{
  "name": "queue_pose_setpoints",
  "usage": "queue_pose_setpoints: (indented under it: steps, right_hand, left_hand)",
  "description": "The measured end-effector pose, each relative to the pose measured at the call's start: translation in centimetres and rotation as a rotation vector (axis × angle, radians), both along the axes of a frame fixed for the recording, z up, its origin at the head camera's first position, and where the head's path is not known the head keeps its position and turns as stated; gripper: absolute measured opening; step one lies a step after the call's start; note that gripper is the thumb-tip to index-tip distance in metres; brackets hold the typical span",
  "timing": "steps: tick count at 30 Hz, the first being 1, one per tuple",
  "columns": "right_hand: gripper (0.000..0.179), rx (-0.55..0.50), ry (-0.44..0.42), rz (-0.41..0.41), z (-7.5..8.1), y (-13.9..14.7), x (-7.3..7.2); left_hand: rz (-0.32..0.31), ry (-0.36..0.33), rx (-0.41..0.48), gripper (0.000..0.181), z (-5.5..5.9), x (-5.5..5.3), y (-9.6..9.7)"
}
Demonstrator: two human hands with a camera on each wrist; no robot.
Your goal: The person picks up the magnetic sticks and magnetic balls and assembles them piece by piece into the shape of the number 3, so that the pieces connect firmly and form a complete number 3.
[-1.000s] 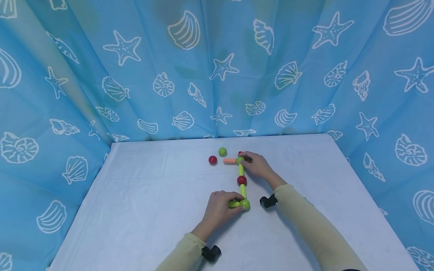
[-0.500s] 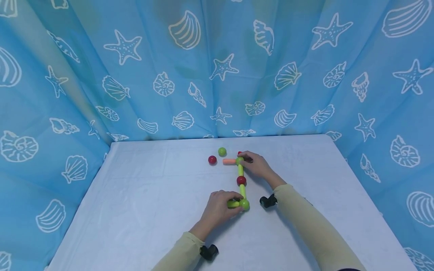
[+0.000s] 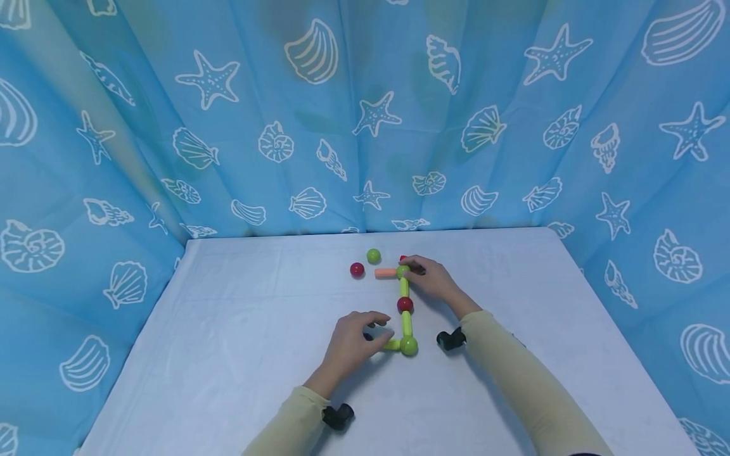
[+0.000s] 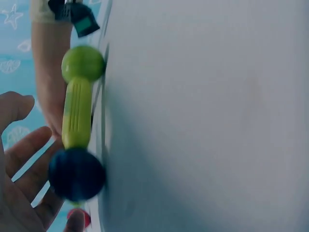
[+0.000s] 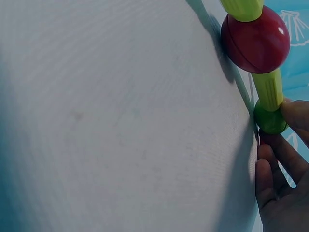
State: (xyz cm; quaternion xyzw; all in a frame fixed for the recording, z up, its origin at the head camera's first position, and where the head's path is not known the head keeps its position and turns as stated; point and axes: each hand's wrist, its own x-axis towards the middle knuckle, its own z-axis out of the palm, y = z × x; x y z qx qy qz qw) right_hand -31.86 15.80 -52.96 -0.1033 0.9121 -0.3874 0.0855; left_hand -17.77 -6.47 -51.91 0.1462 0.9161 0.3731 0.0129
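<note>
A chain of toy balls and rods lies on the table. My right hand pinches its far green ball, from which an orange rod points left. A yellow-green rod runs from there to a dark red ball. Another such rod leads to the near green ball. In the left wrist view a third rod joins that ball to a dark blue ball. My left hand is beside the blue ball, fingers spread and holding nothing.
A loose red ball and a loose green ball lie at the back, left of the orange rod. A small red piece shows behind my right fingers, mostly hidden. A patterned blue curtain surrounds the white table.
My left hand has let go of the near rod and ball and moved left, its fingers parting. The near end of the chain has shifted slightly left. My right hand stays on the far green ball.
</note>
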Motion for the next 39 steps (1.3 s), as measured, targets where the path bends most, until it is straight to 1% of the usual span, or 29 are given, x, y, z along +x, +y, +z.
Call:
queue_pose_setpoints:
  steps: [4,9,12,16,20,24,31,39]
  right_hand:
    - [0.036,-0.003,-0.007,0.0,0.0,0.0,0.0]
    - [0.035,-0.023,-0.015,-0.001,-0.1,0.0,0.0]
    - [0.035,-0.031,-0.018,-0.002,-0.2,0.1,0.0]
    - [0.035,-0.029,-0.024,-0.005,-0.2,0.1,-0.1]
    - [0.035,-0.029,-0.031,-0.008,-0.1,0.1,-0.1]
    - [0.035,-0.032,-0.019,-0.004,0.1,0.1,0.1]
    - [0.035,-0.048,-0.02,-0.013,0.2,-0.1,0.3]
    - [0.036,-0.05,-0.031,-0.024,0.0,-0.1,0.2]
  left_hand:
    - [0.086,-0.008,-0.016,0.03,0.1,-0.7,-1.2]
    - [0.187,-0.008,-0.027,0.027,0.1,-2.1,-2.8]
    - [0.228,-0.004,-0.052,0.027,-0.1,-3.1,-3.6]
    - [0.268,-0.018,-0.078,0.029,-0.4,-4.5,-4.4]
    - [0.298,-0.026,-0.103,0.031,-0.4,-5.9,-4.8]
    - [0.319,-0.033,-0.126,0.037,-0.2,-7.3,-4.8]
    - [0.334,-0.01,-0.103,0.043,-0.5,-9.5,-4.7]
    - [0.322,-0.028,-0.078,0.043,-0.9,-11.4,-4.0]
